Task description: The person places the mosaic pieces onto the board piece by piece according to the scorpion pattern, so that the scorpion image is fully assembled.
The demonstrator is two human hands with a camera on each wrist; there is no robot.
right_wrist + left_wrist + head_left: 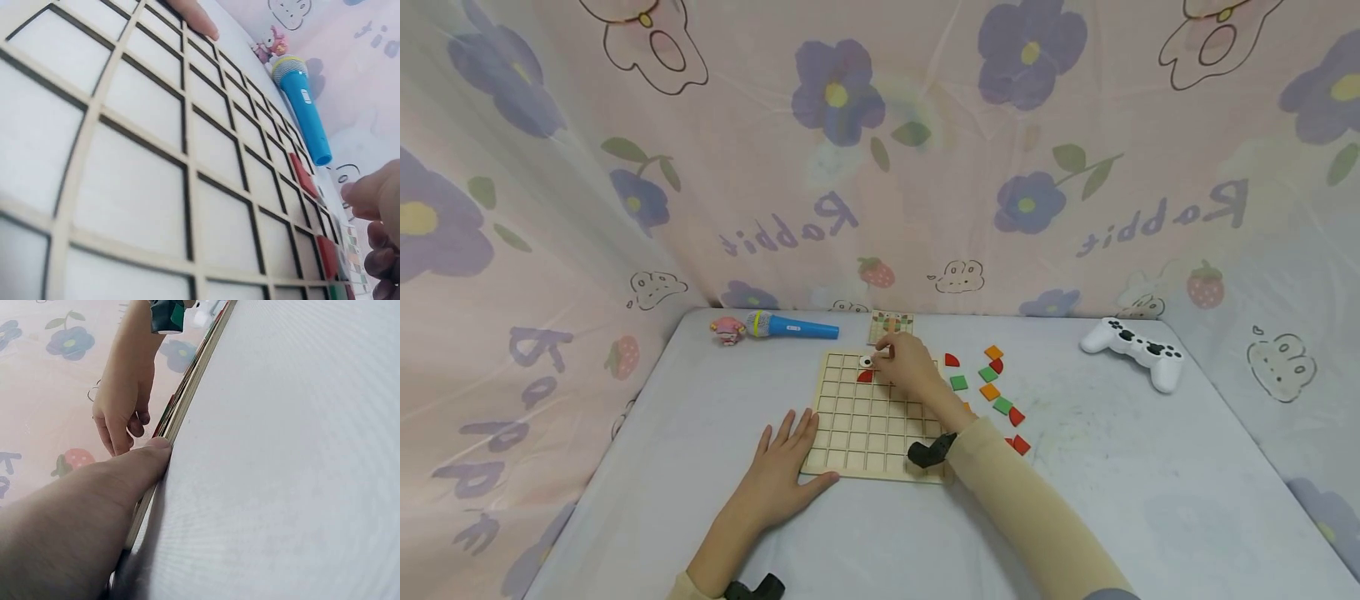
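Observation:
My left hand (786, 475) rests flat with fingers spread at the lower left corner of a wooden grid board (857, 437); its thumb (159, 445) lies at the front edge. Over the far side of the board is my right hand (910, 367), its index finger stretched toward a small pattern card (907, 322) and the other fingers loosely curled. Beside those fingers, a round white piece with a black dot (866, 362) and a red quarter-circle piece (865, 377) sit in the grid. More red (327, 256) and green pieces (338, 292) show near the hand in the right wrist view.
Several loose red, green and orange pieces (989, 391) lie right of the board. A blue toy microphone (797, 327) and a pink figurine (727, 331) are at the back left. At the back right lies a white game controller (1135, 350). A patterned curtain (925, 183) hangs behind.

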